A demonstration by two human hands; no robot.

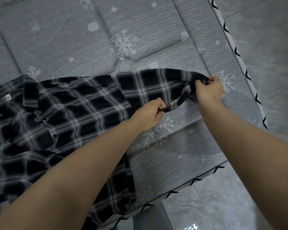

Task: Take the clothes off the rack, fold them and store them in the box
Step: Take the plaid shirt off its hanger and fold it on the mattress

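Note:
A black-and-white plaid shirt (60, 117) lies spread across the grey mattress (106, 39), its collar toward the left and one sleeve stretched out to the right. My left hand (148, 116) grips the lower edge of that sleeve near the cuff. At the sleeve's far end, my right hand (209, 91) pinches the cuff close to the mattress's right edge. The sleeve is held slightly off the surface between both hands. No rack and no box are in view.
The mattress is quilted with white snowflake prints, and its corner with black-and-white piping (249, 77) lies at the right and front. Grey tiled floor (264, 39) runs beyond the edge on the right and below.

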